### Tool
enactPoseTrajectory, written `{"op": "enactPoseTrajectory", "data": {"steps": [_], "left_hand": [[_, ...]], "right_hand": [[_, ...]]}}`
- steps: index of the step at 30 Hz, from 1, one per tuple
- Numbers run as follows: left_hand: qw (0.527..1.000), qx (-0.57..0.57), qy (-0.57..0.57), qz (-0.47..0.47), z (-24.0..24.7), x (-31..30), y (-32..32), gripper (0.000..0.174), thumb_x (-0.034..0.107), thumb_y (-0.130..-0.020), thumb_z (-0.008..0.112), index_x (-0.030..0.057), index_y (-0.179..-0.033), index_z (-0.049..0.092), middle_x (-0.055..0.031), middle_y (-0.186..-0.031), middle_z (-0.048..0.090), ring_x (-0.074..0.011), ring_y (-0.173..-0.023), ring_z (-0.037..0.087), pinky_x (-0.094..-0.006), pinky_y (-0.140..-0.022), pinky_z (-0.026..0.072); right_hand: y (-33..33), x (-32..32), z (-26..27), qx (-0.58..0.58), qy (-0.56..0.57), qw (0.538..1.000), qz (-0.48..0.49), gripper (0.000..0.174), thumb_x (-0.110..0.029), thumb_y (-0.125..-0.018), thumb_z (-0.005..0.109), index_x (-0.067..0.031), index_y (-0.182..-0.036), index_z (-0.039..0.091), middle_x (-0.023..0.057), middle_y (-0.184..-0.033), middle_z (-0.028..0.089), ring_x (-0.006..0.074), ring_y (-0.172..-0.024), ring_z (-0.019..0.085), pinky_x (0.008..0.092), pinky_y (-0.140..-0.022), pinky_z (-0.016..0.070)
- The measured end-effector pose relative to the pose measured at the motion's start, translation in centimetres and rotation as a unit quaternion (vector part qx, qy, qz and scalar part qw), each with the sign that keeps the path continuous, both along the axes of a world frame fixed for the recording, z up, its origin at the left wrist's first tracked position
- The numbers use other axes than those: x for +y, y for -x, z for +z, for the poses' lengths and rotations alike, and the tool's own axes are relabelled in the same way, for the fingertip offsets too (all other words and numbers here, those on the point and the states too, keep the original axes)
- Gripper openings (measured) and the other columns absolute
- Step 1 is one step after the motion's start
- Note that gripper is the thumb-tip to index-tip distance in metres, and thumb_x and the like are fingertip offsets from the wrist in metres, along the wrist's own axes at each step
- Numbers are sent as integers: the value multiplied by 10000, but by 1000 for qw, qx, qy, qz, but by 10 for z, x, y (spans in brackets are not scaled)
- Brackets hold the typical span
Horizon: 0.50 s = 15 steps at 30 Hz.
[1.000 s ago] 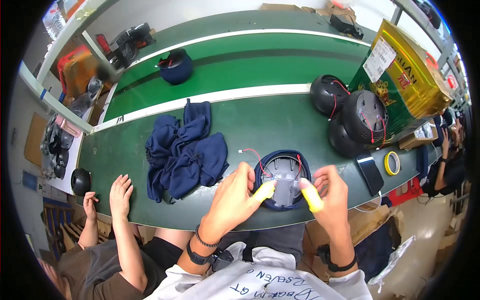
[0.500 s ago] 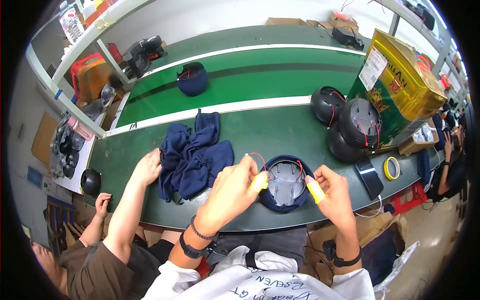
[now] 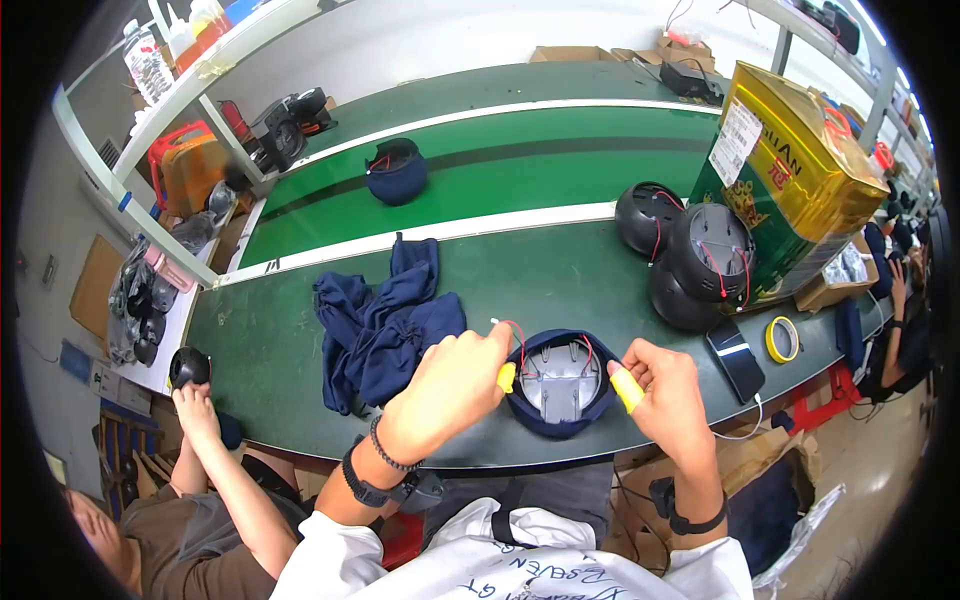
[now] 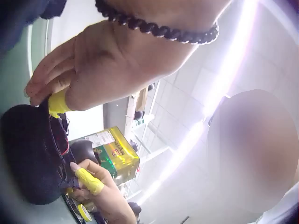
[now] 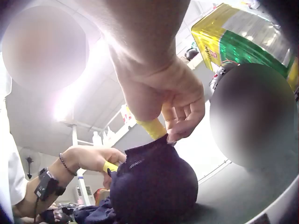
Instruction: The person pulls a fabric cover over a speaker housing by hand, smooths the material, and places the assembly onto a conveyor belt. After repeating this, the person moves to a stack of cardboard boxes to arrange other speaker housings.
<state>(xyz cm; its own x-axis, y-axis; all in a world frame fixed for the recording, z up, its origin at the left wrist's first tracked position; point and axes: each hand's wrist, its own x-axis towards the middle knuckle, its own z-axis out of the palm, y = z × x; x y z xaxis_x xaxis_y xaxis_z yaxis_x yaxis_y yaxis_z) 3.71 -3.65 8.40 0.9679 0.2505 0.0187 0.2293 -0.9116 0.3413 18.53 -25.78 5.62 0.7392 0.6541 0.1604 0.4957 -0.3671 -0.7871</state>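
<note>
In front of me on the green table sits a round black plastic shell point(image 3: 560, 378), its grey ribbed inside facing up with thin red wires. A navy fabric cover point(image 5: 154, 191) wraps it from below. My left hand point(image 3: 450, 375) pinches the cover's edge on the left, its thumb wrapped in yellow tape. Opposite, my right hand point(image 3: 662, 395) pinches the stretchy edge between a yellow-taped thumb and its fingers; the right wrist view shows that edge pulled up. A white-tipped red wire point(image 3: 512, 330) sticks out near my left fingers.
Left of my hands lies a heap of navy covers point(image 3: 385, 325). Several black shells point(image 3: 700, 255) are stacked beside a gold-green tin point(image 3: 800, 185). A phone point(image 3: 735, 360) and yellow tape roll point(image 3: 782, 339) lie at right. Another person's hand point(image 3: 195, 408) is at a black shell point(image 3: 190, 368).
Both my hands have shifted from over the shell's inside to its outer sides, gripping the cover's edge. The other person's hand has left the heap, now smaller, for the black shell at left.
</note>
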Motion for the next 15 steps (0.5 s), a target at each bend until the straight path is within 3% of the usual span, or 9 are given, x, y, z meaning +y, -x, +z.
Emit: {"op": "enactPoseTrajectory", "data": {"steps": [2, 5, 7, 8, 9, 11, 12, 13, 15], "left_hand": [[1000, 18, 2, -6, 12, -3, -2, 290, 34, -867, 691, 3, -1138, 591, -203, -780, 715, -424, -783, 698, -465, -682, 546], [995, 13, 95, -33, 6, 2, -2, 249, 108, -939, 696, -6, -1135, 591, -165, -770, 724, -337, -723, 727, -399, -670, 563], [901, -43, 429, 50, -3, -6, 10, 271, 217, -1025, 661, -8, -1154, 581, -93, -813, 709, -202, -726, 702, -338, -659, 557], [912, -77, 393, 91, -13, -6, 20, 307, 294, -1081, 589, 4, -1180, 565, -56, -896, 680, -125, -779, 651, -303, -661, 548], [900, -49, 396, 174, -31, -3, 27, 383, 347, -1098, 529, 29, -1311, 531, -109, -1084, 672, -161, -881, 673, -318, -697, 578], [864, -29, 471, 177, -75, -13, 38, 527, 423, -1111, 450, 64, -1495, 428, -169, -1349, 571, -231, -1119, 637, -344, -754, 610], [836, -31, 527, 150, -81, -23, 39, 572, 444, -1111, 423, 80, -1549, 372, -174, -1435, 506, -260, -1225, 577, -357, -776, 619], [807, -35, 578, 119, -83, -30, 35, 621, 466, -1112, 397, 96, -1603, 316, -178, -1520, 442, -289, -1331, 516, -371, -798, 627], [839, -58, 525, 132, -72, -36, 28, 629, 475, -1117, 370, 111, -1625, 298, -141, -1593, 396, -295, -1429, 435, -376, -875, 604]], "right_hand": [[2, -1, 4, -19, 16, 999, 21, 225, -116, -908, 757, 24, -806, 612, 138, -646, 636, 196, -533, 607, 338, -538, 468], [-3, -2, 5, 20, 22, 999, 41, 258, -163, -954, 727, 29, -823, 617, 119, -631, 637, 175, -550, 628, 345, -546, 471], [-10, -10, -11, 72, -14, 997, 23, 275, -229, -1000, 677, 21, -894, 640, 116, -692, 668, 174, -599, 651, 342, -571, 502], [-10, -17, -24, 132, -43, 990, 6, 321, -296, -1047, 628, 13, -965, 664, 113, -753, 699, 173, -648, 675, 339, -596, 534], [-9, -21, -33, 129, -44, 991, 6, 321, -296, -1047, 628, 13, -965, 664, 113, -753, 699, 173, -648, 675, 339, -596, 534], [-8, -27, -53, 366, -78, 926, -39, 455, -421, -1105, 488, -1, -1157, 654, 126, -972, 717, 195, -801, 703, 356, -683, 608], [-8, -28, -67, 444, -46, 894, 39, 528, -460, -1116, 425, 6, -1291, 602, 143, -1150, 677, 229, -945, 701, 383, -756, 645], [0, -24, -77, 434, -50, 897, 68, 553, -462, -1116, 421, 28, -1308, 590, 131, -1177, 674, 222, -1044, 685, 385, -766, 643], [14, -12, -70, 410, -94, 905, 60, 550, -461, -1114, 428, 14, -1338, 593, 122, -1189, 675, 222, -1077, 673, 397, -810, 639]]}}
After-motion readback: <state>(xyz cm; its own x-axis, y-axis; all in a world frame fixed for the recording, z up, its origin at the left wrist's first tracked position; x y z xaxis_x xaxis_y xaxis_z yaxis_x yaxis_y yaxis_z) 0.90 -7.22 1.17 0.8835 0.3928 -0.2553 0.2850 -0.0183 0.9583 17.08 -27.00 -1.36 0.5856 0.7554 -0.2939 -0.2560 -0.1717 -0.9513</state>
